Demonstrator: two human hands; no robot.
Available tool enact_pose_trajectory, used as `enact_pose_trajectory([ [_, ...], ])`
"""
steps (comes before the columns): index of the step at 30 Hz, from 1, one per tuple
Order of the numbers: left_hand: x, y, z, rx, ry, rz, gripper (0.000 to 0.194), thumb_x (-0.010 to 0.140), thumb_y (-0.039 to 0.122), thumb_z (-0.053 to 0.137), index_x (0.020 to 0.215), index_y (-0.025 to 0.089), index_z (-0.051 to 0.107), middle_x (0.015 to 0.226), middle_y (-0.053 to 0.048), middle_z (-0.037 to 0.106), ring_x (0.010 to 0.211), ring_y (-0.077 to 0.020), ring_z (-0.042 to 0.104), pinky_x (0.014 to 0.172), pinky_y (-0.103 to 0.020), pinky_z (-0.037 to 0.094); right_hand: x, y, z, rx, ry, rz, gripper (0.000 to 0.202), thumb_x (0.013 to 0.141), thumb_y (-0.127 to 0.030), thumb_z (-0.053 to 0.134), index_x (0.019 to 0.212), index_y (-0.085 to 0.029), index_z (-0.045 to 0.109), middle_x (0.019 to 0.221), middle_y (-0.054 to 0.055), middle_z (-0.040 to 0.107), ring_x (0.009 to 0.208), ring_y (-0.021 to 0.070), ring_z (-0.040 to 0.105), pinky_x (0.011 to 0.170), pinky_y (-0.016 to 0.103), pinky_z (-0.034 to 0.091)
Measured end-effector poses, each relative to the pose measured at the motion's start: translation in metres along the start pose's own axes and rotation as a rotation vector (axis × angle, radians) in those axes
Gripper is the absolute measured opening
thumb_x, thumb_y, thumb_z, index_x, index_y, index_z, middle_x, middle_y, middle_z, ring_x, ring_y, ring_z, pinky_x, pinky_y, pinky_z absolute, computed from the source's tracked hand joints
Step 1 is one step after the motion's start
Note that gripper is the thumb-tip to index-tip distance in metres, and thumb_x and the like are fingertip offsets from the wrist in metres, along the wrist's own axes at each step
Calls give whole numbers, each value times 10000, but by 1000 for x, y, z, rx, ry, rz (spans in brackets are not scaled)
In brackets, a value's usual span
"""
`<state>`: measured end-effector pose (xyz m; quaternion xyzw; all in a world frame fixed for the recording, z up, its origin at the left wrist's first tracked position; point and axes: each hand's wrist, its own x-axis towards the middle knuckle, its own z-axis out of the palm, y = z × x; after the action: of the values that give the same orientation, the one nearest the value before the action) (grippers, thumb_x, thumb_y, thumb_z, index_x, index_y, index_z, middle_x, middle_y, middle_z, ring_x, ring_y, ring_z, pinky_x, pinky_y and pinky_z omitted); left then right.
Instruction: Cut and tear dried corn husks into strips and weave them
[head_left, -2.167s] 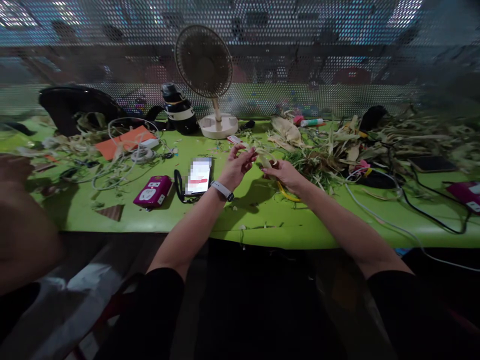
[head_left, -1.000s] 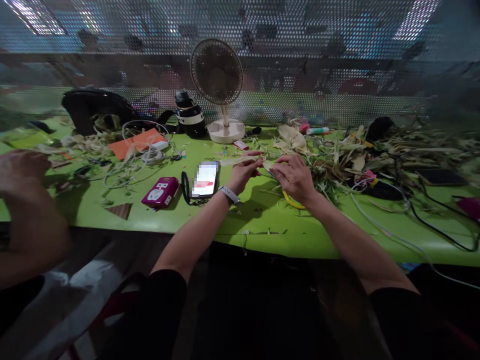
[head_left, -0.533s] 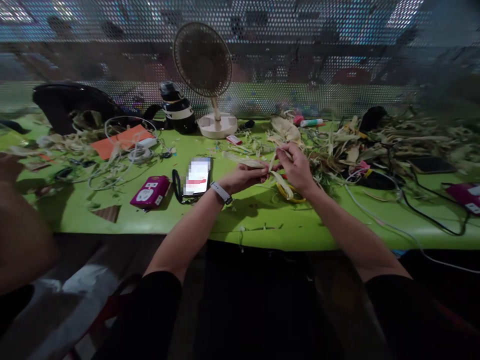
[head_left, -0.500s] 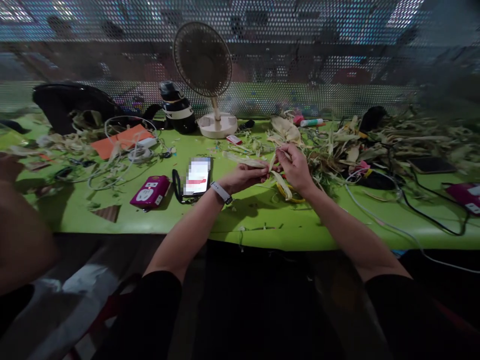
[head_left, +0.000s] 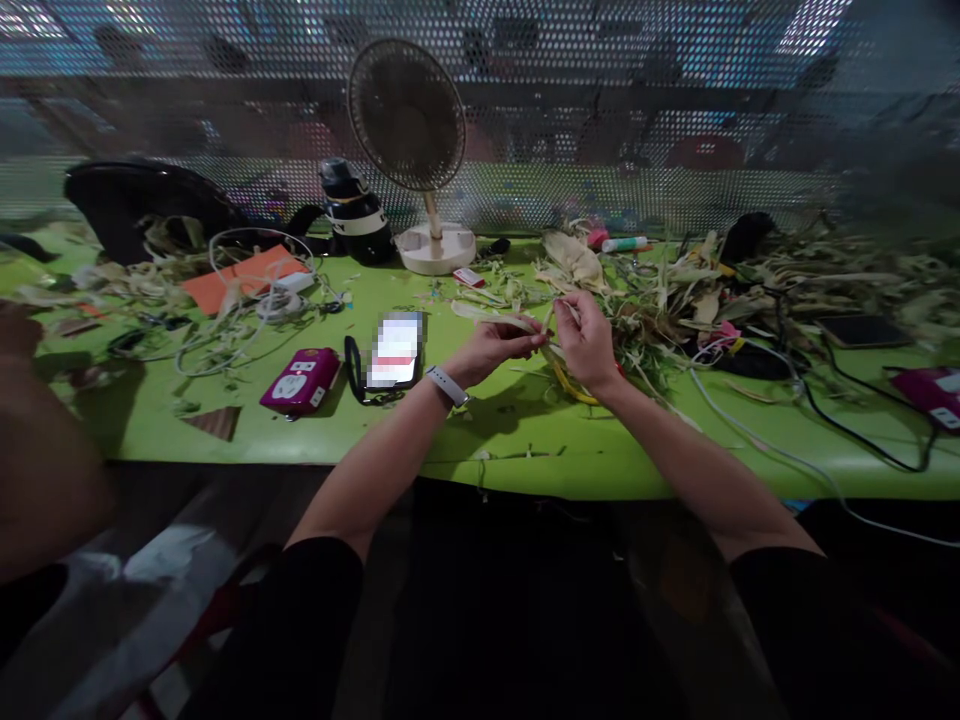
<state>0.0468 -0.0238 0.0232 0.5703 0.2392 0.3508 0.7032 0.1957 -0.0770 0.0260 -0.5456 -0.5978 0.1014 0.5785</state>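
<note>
Both hands meet just above the bright green tabletop, a little past the picture's centre toward 1 o'clock. The left hand is closed in a pinch on a pale, dried strip of corn husk, whose free end points out toward 10 o'clock from the fingers. The right hand is also closed on the husk strip, its fingertips pinching a narrow piece that stands up at 12 o'clock from the knuckles. The two hands touch or nearly touch at the fingertips. A white watch band wraps the left wrist.

Under the right hand, at its 6 o'clock, a yellow ring-shaped band lies flat on the tabletop. At 9 o'clock from the left hand lies a phone with a lit screen, and farther the same way a magenta rectangular power strip. At 11 o'clock from the hands a small cream desk fan on a round base stands upright against the perforated metal screen, with a black bottle just beside it at its 9 o'clock. A loose heap of dried husks and green leaves spreads at 2 o'clock from the right hand. An orange paper sheet and coiled white cables lie well off at 10 o'clock. Another person's arm shows at the far 9 o'clock edge.
</note>
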Motion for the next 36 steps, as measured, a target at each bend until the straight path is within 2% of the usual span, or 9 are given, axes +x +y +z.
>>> enact_pose_trajectory([
  [3, 1, -1, 0, 32, 35, 13, 227, 592, 184, 853, 780, 163, 728, 673, -2, 667, 614, -81, 564, 613, -222, 459, 0, 1, 1, 10, -12, 19, 355, 925, -572, 426, 881, -229, 508, 817, 33, 584, 804, 184, 582, 773, 336, 455],
  [7, 2, -1, -2, 79, 49, -11, 177, 588, 181, 851, 722, 145, 742, 673, -24, 684, 611, -89, 572, 623, -237, 465, 1, 5, 2, 53, -14, 63, 372, 905, -602, 444, 888, -236, 509, 812, 32, 573, 830, 196, 580, 775, 345, 461],
  [10, 2, 2, -4, 65, -1, -51, 162, 602, 168, 839, 736, 143, 750, 674, -26, 686, 623, -88, 575, 616, -226, 452, 3, 9, 4, 119, -27, 148, 387, 878, -628, 474, 878, -242, 498, 693, 3, 519, 706, 184, 546, 684, 334, 453],
  [14, 2, 2, -5, 46, -28, -79, 193, 622, 212, 838, 775, 148, 739, 706, -15, 682, 622, -65, 556, 578, -193, 408, 5, 14, 6, 242, -47, 271, 421, 841, -664, 514, 831, -246, 464, 514, -64, 382, 493, 136, 410, 525, 290, 377],
  [19, 1, 1, -5, 174, -48, -90, 321, 687, 361, 805, 906, 153, 694, 747, 1, 665, 628, -69, 585, 532, -185, 361, 6, 16, 6, 344, -56, 326, 443, 805, -661, 575, 784, -234, 462, 478, -87, 388, 431, 89, 361, 460, 246, 318],
  [23, 3, -1, -7, 221, -91, -84, 341, 706, 362, 792, 925, 122, 684, 774, -28, 688, 628, -83, 597, 563, -216, 379, 4, 15, 9, 394, -50, 397, 381, 820, -580, 604, 771, -233, 456, 458, -94, 397, 398, 78, 356, 414, 229, 280],
  [27, 7, -6, -10, 120, -96, -43, 341, 647, 294, 836, 893, 113, 685, 752, -25, 684, 660, -94, 609, 651, -251, 428, 3, 12, 11, 443, -46, 482, 342, 826, -540, 602, 780, -241, 443, 441, -109, 391, 339, 69, 308, 357, 225, 227],
  [33, 6, -5, -11, -77, -59, -145, 289, 590, 226, 853, 808, 119, 695, 756, -8, 679, 694, -70, 590, 700, -230, 428, 3, 7, 10, 513, -49, 570, 311, 820, -489, 617, 777, -243, 431, 438, -112, 380, 322, 66, 277, 327, 222, 194],
  [36, 5, -4, -7, -135, -49, -150, 261, 605, 231, 842, 764, 114, 671, 730, 11, 643, 679, -53, 560, 682, -216, 402, 2, 8, 12, 502, -6, 618, 310, 816, -478, 624, 764, -242, 431, 470, -99, 400, 339, 70, 305, 322, 223, 208],
])
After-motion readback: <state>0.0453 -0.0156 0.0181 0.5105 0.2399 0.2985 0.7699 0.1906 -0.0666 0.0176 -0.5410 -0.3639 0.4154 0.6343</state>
